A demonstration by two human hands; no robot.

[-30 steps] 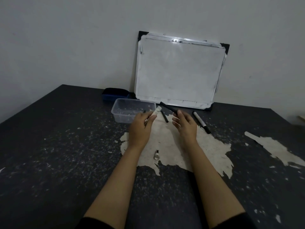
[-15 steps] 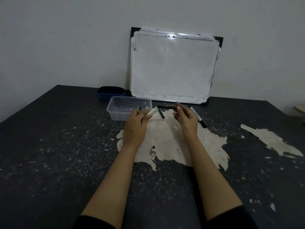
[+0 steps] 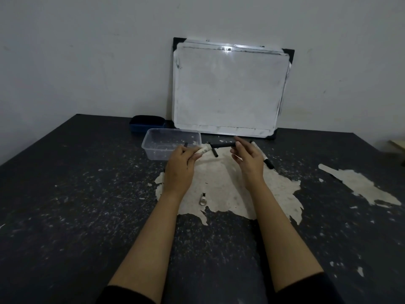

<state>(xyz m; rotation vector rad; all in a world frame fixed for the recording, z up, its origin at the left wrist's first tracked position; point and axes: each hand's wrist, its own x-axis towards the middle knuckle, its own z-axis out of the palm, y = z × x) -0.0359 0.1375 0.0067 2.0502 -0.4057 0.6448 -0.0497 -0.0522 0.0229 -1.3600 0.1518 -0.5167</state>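
Observation:
My left hand point(image 3: 180, 166) grips a white marker body point(image 3: 202, 149) that points right, just above the table. My right hand point(image 3: 248, 157) pinches one end of a black rod-like marker part point(image 3: 222, 145), held level and aimed at the white body's open end; the two nearly meet. A small white cap point(image 3: 203, 200) lies on the pale worn patch between my wrists. Another black piece point(image 3: 214, 152) lies on the table under the held parts.
A clear plastic container point(image 3: 153, 147) stands left of my hands, a dark blue tray point(image 3: 146, 125) behind it. A whiteboard point(image 3: 229, 88) leans on the wall. A whole marker point(image 3: 266, 161) lies right of my right hand. The black table point(image 3: 65, 205) has peeled patches.
My right hand has turned the black part from slanted to level and brought its end close to the white body in my left hand. The view has tilted up slightly.

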